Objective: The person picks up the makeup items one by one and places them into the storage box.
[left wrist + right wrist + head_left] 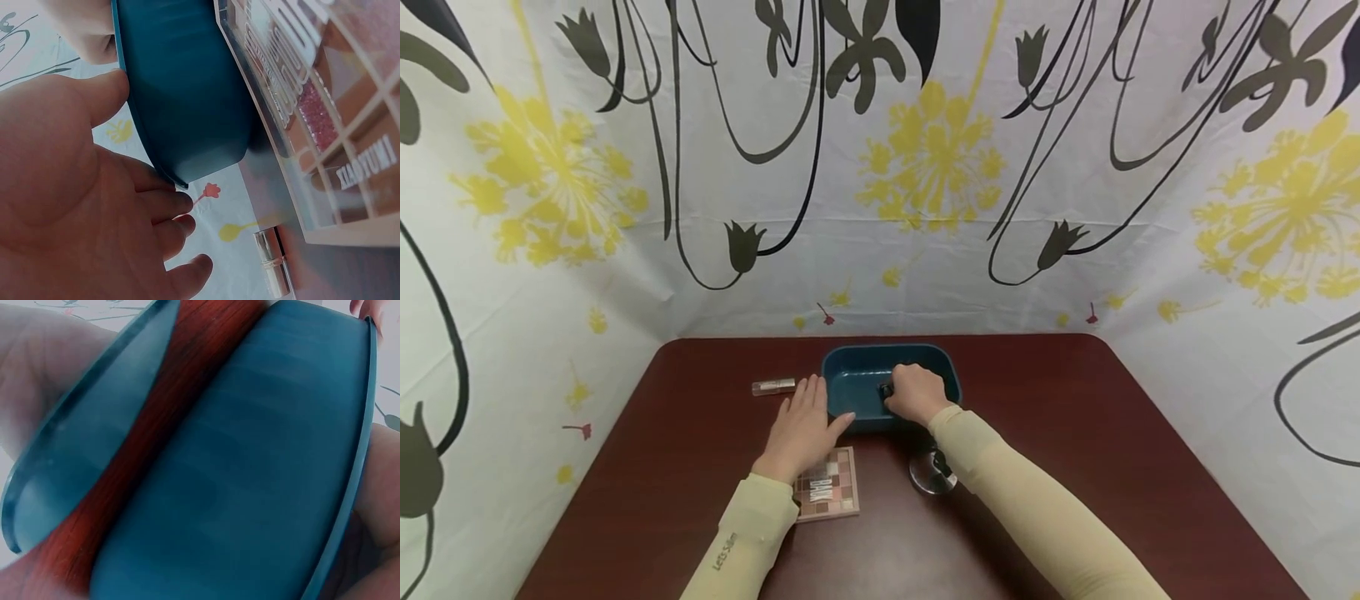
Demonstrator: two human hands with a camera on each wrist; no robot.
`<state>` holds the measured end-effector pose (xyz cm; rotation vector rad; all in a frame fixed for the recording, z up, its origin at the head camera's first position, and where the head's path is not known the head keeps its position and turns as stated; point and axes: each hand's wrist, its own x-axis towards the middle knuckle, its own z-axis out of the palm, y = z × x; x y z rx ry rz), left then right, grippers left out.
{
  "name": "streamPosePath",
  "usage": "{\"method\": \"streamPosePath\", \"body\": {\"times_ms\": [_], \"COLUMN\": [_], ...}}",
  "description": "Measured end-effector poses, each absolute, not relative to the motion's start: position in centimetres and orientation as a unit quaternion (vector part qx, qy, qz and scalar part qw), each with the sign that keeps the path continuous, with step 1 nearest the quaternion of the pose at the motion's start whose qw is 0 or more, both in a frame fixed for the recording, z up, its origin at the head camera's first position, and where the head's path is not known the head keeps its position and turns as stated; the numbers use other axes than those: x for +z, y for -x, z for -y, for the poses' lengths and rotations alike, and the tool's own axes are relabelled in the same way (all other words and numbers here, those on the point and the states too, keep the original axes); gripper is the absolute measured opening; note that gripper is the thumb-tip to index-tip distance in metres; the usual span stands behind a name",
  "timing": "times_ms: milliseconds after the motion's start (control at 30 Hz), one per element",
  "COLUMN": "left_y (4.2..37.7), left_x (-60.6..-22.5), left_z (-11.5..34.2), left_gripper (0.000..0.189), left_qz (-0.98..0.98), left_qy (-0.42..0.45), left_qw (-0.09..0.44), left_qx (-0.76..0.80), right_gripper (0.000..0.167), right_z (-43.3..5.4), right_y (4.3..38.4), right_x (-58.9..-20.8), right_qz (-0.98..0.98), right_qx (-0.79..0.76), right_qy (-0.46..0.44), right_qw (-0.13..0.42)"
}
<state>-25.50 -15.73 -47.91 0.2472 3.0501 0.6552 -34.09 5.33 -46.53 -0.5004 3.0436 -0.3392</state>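
A teal tray (859, 392) with raised sides sits toward the back of the table. My right hand (917, 394) reaches over it with fingers curled round a small dark thing (886, 390), mostly covered by the hand. My left hand (801, 429) has its fingers extended at the tray's left front corner; in the left wrist view its thumb touches the rim. Under the left wrist lies an eyeshadow palette (844, 483), its gridded pans visible through a printed clear cover. The right wrist view shows the tray wall (225, 462), but not the held thing.
Left of the tray lies a slim clear cosmetic tube (772, 387) with a shiny section. A clear round item (928, 475) with a black part stands under the right forearm. Patterned cloth (887, 283) rises behind the dark red table (1037, 392).
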Motion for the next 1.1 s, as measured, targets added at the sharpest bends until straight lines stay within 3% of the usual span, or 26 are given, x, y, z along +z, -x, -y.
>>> {"method": "streamPosePath", "body": {"times_ms": [300,1100], "left_y": [25.5,25.5], "left_x": [-47.7,-47.7], "left_z": [15.8,15.8], "left_gripper": [0.088,0.087], "left_qz": [-0.973,-0.974], "left_qy": [-0.086,-0.09], "left_qw": [-0.001,-0.001], "left_qx": [0.214,0.206], "right_gripper": [0.01,0.019], "right_z": [-4.5,-1.4], "right_y": [34.6,35.7], "right_x": [-46.2,-47.3], "right_qz": [-0.98,-0.981], "right_qx": [-0.1,-0.095], "right_qy": [0.173,0.171], "right_qw": [0.015,-0.002]}}
